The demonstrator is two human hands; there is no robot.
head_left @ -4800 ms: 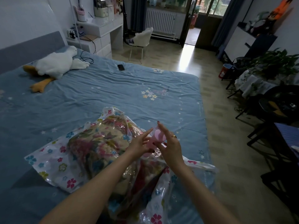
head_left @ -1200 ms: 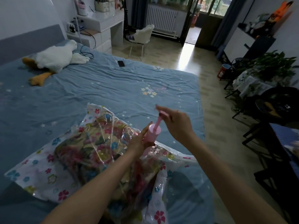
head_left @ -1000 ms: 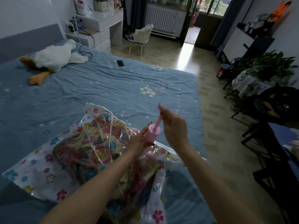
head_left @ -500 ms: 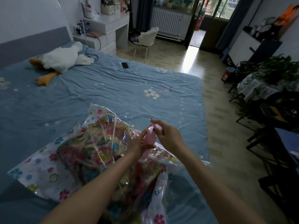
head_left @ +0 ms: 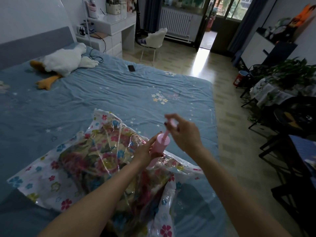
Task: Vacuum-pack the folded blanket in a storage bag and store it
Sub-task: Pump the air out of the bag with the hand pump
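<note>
Blanket, flowered and folded, lies sealed inside the clear storage bag on the bed in the lower left of the frame. At centre, the left hand grips the pink pump standing on the bag; just right, the right hand pinches its raised handle.

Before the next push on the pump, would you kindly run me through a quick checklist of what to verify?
1. Left hand grips pump barrel: ok.
2. Right hand holds the raised handle: ok.
3. Pump foot sits on the bag valve: cannot tell, hidden by the hand.
4. Blanket inside bag: ok.
5. Bag zip sealed: cannot tell.
6. Bag flattened: not ok, plastic is loose and wrinkled.
</note>
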